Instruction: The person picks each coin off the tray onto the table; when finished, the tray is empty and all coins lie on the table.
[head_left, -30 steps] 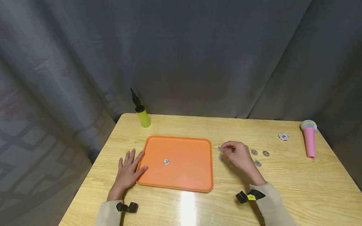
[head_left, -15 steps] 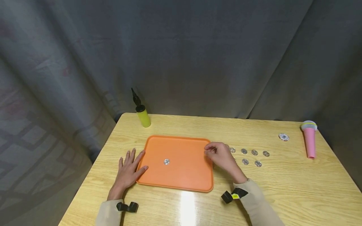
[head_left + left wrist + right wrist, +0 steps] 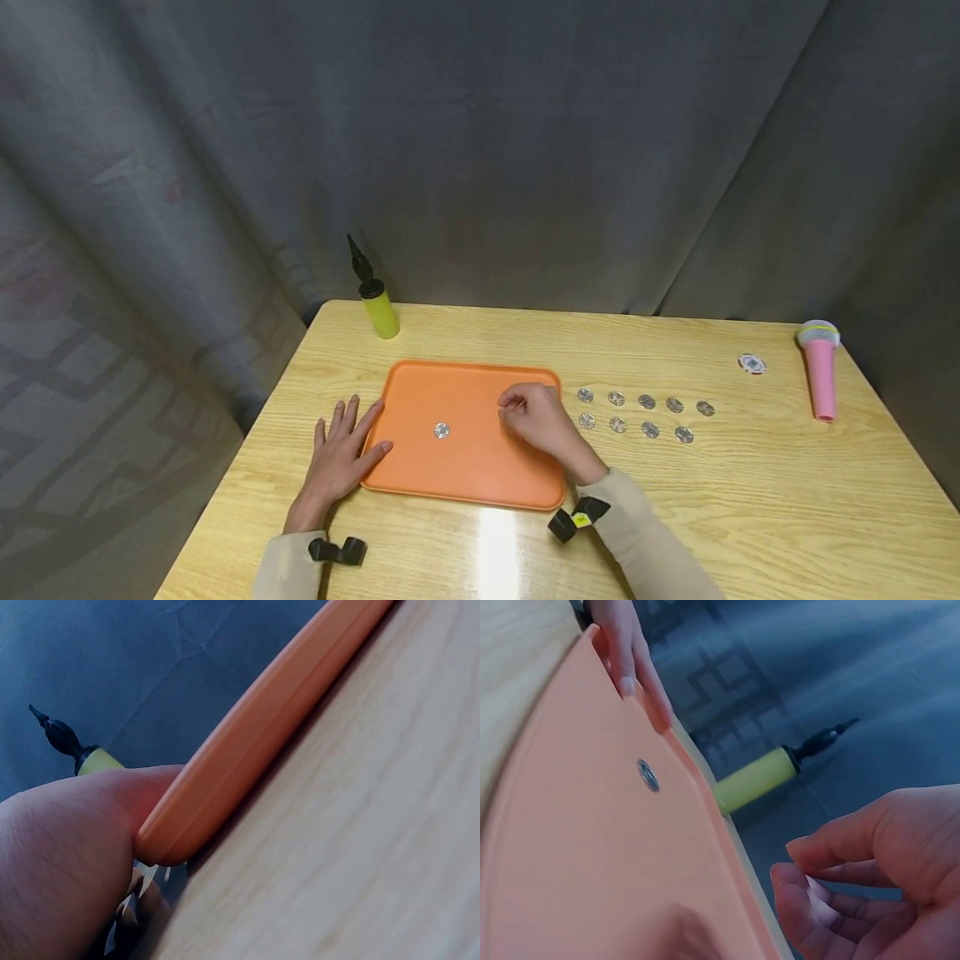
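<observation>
My left hand (image 3: 340, 458) lies with spread fingers at the left edge of the orange tray (image 3: 472, 483), thumb reaching over its rim. In the left wrist view, the hand meets the tray corner. My right hand (image 3: 543, 421) is above the right part of the tray, thumb and fingertips drawn together; I cannot tell whether a small thing is between them. A silver coin-like disc (image 3: 442, 430) lies on the tray, left of its middle. Right of the tray, several similar discs (image 3: 617, 398) lie in two rows on the wooden table (image 3: 750, 517).
A yellow-green hand pump (image 3: 381, 315) with a black top stands behind the tray's left side. A white poker chip (image 3: 752, 363) and a pink toy microphone (image 3: 821, 371) lie at the far right. Grey curtains (image 3: 510, 150) hang behind the table.
My right hand has moved left from over the disc rows, across the tray's right rim, to above the tray, uncovering the discs beneath. My left hand and the tray disc have stayed put.
</observation>
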`<act>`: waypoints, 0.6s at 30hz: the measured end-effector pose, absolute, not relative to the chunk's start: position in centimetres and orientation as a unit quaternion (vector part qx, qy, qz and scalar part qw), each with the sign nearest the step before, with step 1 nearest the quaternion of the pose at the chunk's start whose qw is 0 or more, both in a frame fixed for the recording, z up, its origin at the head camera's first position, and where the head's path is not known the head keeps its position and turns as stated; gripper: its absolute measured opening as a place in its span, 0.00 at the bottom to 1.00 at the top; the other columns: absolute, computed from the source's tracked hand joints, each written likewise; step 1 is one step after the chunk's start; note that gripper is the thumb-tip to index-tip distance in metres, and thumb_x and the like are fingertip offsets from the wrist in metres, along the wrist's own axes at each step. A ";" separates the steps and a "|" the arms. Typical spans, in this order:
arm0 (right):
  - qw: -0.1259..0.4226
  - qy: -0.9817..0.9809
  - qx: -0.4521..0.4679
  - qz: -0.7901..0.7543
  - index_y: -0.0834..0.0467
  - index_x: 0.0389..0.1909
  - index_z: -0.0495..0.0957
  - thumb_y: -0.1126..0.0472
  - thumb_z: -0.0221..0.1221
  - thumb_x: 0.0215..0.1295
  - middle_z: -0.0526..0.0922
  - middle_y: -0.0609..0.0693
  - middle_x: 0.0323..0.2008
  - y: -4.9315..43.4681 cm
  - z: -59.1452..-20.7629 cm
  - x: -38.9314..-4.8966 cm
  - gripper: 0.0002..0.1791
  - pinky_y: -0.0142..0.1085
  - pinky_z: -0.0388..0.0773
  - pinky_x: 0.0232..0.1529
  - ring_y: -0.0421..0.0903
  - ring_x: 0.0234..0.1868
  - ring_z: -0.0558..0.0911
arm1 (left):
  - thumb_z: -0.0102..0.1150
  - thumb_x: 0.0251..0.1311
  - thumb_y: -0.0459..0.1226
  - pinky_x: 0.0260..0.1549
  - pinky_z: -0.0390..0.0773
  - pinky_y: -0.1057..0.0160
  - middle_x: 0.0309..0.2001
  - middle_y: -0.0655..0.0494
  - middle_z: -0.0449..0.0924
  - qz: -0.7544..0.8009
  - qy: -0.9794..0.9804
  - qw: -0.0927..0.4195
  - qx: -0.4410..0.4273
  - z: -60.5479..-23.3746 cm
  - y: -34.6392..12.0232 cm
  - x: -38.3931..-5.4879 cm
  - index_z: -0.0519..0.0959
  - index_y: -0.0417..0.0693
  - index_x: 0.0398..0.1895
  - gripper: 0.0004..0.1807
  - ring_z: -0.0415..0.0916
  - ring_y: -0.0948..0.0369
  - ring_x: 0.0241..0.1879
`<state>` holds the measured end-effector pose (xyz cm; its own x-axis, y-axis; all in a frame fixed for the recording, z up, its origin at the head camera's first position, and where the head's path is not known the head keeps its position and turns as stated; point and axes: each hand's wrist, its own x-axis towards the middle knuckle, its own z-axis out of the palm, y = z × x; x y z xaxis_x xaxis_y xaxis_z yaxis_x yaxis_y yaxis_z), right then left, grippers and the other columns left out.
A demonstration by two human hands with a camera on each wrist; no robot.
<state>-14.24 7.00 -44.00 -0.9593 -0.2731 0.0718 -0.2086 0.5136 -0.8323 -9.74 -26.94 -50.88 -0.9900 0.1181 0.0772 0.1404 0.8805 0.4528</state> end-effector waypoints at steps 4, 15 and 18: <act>0.030 0.875 -0.149 -0.460 0.63 0.33 0.86 0.69 0.64 0.57 0.85 0.50 0.26 5.8 -44.3 -14.1 0.04 0.27 0.75 0.28 0.36 0.23 0.77 | 0.58 0.65 0.55 0.69 0.37 0.26 0.79 0.32 0.47 -0.234 -0.969 0.026 -0.069 -50.9 -27.0 -9.7 0.61 0.56 0.78 0.40 0.41 0.31 0.78; 0.042 0.867 -0.195 -0.456 0.64 0.31 0.85 0.71 0.64 0.57 0.85 0.51 0.26 3.0 -45.6 -13.6 0.03 0.26 0.75 0.29 0.36 0.27 0.77 | 0.57 0.67 0.55 0.70 0.35 0.26 0.80 0.34 0.45 -0.228 -0.972 0.009 -0.061 -50.5 -26.8 -9.7 0.58 0.56 0.79 0.40 0.38 0.32 0.79; 0.042 0.869 -0.201 -0.451 0.65 0.31 0.85 0.72 0.64 0.58 0.85 0.51 0.26 2.4 -46.1 -13.5 0.03 0.26 0.75 0.30 0.36 0.27 0.78 | 0.57 0.67 0.55 0.70 0.35 0.26 0.80 0.34 0.45 -0.227 -0.972 0.007 -0.062 -50.5 -26.8 -9.7 0.58 0.56 0.79 0.40 0.38 0.32 0.79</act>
<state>-13.48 2.38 -46.13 -0.9160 -0.3863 0.1081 -0.3108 0.5130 -0.8001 -9.73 -26.76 -50.49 -0.9922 0.1173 0.0421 0.1238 0.8890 0.4409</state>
